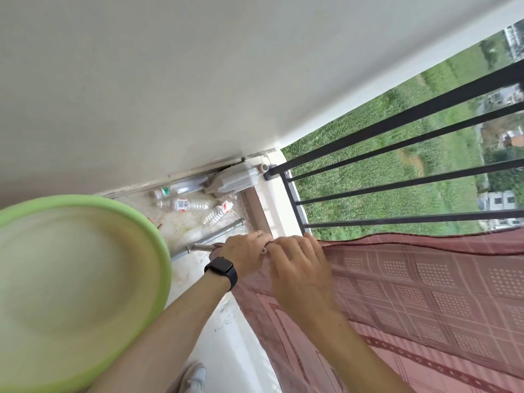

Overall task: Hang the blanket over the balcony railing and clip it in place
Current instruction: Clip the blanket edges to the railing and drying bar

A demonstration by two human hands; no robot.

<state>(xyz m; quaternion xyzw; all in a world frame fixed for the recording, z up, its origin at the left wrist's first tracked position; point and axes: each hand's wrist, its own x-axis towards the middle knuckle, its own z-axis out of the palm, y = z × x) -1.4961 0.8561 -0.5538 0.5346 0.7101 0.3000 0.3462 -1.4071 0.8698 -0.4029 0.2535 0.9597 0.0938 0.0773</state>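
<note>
Both hands met at the blanket's top corner: the left hand [245, 252], a black watch [221, 272] on its wrist, was closed around the gathered edge, while the right hand [297, 265] lay on the cloth with fingers curled down, pinching it. That blanket [425, 293], dusty pink with a woven grid of dotted squares, hung draped over the black balcony railing [397, 154]. A green basin [85, 279] sat beside the left arm; its contents were too blurred to tell. Plastic bottles [184, 204] lay on the floor.
</note>
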